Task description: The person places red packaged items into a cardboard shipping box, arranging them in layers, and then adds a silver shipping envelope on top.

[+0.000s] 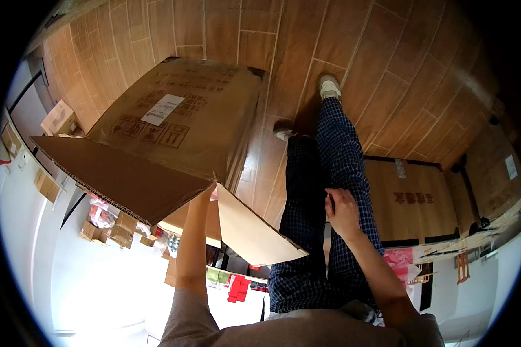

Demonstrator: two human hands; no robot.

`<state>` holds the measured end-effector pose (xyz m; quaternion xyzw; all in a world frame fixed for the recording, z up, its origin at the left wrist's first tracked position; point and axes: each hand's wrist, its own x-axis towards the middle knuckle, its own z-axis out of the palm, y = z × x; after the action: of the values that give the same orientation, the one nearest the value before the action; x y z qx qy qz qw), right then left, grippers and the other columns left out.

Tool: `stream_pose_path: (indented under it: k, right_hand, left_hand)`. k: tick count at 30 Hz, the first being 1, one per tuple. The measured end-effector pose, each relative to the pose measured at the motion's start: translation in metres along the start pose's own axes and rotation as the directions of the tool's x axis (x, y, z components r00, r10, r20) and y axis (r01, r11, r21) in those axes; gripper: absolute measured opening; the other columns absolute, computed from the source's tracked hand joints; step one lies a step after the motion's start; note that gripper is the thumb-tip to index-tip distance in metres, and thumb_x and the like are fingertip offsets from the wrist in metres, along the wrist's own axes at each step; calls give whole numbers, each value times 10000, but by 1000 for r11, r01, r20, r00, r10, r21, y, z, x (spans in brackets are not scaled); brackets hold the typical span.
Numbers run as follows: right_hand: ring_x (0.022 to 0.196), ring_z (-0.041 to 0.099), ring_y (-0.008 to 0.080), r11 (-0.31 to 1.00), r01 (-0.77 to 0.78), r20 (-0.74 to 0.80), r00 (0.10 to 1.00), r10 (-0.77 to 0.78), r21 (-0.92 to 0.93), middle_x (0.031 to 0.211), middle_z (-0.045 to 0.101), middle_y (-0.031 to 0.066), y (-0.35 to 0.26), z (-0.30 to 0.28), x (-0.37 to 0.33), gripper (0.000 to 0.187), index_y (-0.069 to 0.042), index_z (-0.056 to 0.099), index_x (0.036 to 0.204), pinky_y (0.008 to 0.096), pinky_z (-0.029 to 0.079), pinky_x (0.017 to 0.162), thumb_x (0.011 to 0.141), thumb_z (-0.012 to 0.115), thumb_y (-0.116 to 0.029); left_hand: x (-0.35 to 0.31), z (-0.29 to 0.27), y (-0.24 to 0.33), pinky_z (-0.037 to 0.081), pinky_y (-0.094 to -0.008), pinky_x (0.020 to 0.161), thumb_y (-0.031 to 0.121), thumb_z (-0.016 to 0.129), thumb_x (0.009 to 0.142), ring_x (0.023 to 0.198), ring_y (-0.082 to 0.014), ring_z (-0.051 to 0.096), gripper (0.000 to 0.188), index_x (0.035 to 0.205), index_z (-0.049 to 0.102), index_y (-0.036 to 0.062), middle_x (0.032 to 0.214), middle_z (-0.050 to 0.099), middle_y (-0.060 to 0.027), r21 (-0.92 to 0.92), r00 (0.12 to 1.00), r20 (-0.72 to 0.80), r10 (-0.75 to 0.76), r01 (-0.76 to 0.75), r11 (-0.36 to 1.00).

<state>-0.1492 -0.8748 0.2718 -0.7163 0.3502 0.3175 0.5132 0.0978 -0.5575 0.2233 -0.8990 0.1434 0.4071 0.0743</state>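
A large brown cardboard box (214,98) stands on the floor at left of centre, its flaps spread toward me. My left forearm (192,248) reaches into its opening between a broad brown flap (121,170) and a paler flap (252,228). The flaps hide my left hand, so its fingers and anything in them cannot be seen. A white label (163,110) is stuck on the box's upper face, above printed marks. My right hand (342,214) is held by my right thigh, fingers loosely bent, thumb apart, with nothing seen in it.
My legs in checked trousers (344,139) stand right of the box, one light shoe (330,87) forward. Another closed carton (411,199) lies to the right, with a further carton (495,173) beyond it. Smaller boxes (118,228) and red packages (238,288) are at the lower left. The floor is wood-look tile (382,63).
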Motion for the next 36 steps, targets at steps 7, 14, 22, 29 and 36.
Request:
stream_pose_path:
  k: [7,14,22,29,36]
  right_hand:
    - [1016,494,301,868,141,30,989,-144,-476,1099,529,129,-4,-37,-26,302,-40,602,1069,417,388,888,767,599,-63]
    - [822,539,290,864,126,66,992,-108,-487,915,534,118,6,-64,-52,189,-26,618,956,384,475,686,769,627,-54]
    - [703,575,306,945,-109,-10,994,111,-310,757,559,159,3,-59,-39,113,6,557,876,391,483,635,896,535,-103]
    - [521,387,124,960,-166,-158,979,132,-224,580,379,37,-14,-80,0,312,6,441,760,295,379,501,997,376,-186]
    - [553,429,79,938,-116,-209,977,48,-327,647,474,20,-56,-63,14,314,-12,479,719,262,389,482,973,469,-196]
  left_hand:
    - [45,29,4,341,-448,996,273,534,867,1219,-315,391,455,1267,443,75,1340,409,-155,31,1000,-16,20,-20,999]
    - [83,41,24,308,-477,1023,278,554,846,1260,-330,335,536,1323,378,110,1383,344,-165,55,999,-34,37,-35,998]
    - [101,51,23,271,-511,1055,284,578,822,1308,-347,271,644,1388,303,150,1431,268,-176,-22,995,-95,-2,0,1000]
    - [19,113,-34,246,-546,1068,290,593,809,1346,-376,204,755,1444,195,196,1478,160,-169,-150,967,-253,-12,-27,988]
    - [46,142,-43,206,-605,1062,281,522,876,1388,-391,63,758,1473,65,187,1515,66,-162,-475,963,261,-72,193,859]
